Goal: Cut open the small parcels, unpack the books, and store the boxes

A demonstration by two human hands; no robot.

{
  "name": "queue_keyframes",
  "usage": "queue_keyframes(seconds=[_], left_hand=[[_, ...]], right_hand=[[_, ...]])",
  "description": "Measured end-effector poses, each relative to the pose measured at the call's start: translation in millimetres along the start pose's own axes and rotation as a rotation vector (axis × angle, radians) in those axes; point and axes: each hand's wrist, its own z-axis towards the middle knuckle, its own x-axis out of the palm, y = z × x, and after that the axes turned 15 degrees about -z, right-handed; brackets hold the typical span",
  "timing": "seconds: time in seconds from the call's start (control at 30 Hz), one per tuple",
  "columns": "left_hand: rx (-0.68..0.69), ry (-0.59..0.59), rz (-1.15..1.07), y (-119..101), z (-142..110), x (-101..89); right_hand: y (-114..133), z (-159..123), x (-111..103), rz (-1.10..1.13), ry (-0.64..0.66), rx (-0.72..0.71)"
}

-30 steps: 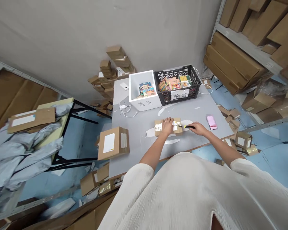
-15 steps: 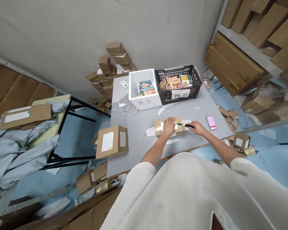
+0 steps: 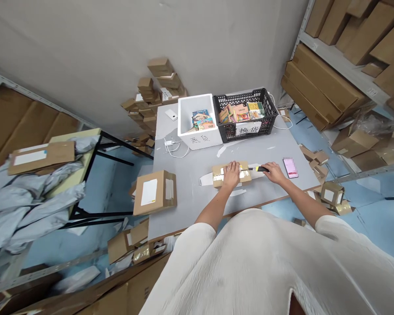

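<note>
In front of me a small taped cardboard box (image 3: 245, 179) lies flat on the grey table (image 3: 190, 197). My left hand (image 3: 231, 176) rests on top of it, its fingers laid out flat over the clear tape. To the right, my right hand (image 3: 274, 173) is closed around a black and yellow box cutter (image 3: 260, 169). The cutter's blade points left, at the right end of the box; whether it touches the cardboard I cannot tell. White paper (image 3: 205, 179) sticks out beneath the box.
A white foam bin (image 3: 202, 142) and a black crate (image 3: 230, 135), both with books, stand at the back. A phone (image 3: 290, 167) lies right; a larger carton (image 3: 154, 192) sits at the left edge. Grey parcels (image 3: 49, 210) fill a side table.
The box cutter in my right hand has moved slightly right, away from my left hand, and more of its blade shows. My left hand stays on the box. The view has shifted slightly.
</note>
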Motion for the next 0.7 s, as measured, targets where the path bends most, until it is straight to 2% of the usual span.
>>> queue_keyframes(seconds=[0.17, 0.3, 0.4, 0.47, 0.53, 0.7], left_hand=[[-0.05, -0.013, -0.054, -4.3, 0.0, -2.1], [-0.075, -0.006, -0.098, -5.1, -5.6, -6.2], [-0.091, 0.011, -0.12, 0.4, -19.3, -12.4], [-0.1, 0.008, -0.121, 5.8, -32.3, -16.1], [-0.102, 0.007, -0.113, 11.0, -45.9, -18.1], [-0.142, -0.033, -0.069, 16.5, -70.2, -17.8]], right_hand=[[4.4, 9.4, 2.4, 0.054, 0.041, 0.027], [-15.2, 15.1, -4.2, 0.071, 0.082, 0.005], [-33.3, 20.1, -10.9, 0.128, 0.077, -0.008], [-33.2, 28.8, -12.8, 0.184, 0.07, 0.006], [-18.5, 43.3, -11.5, 0.244, 0.071, 0.0], [50.1, 89.1, -1.2, 0.348, 0.053, -0.11]])
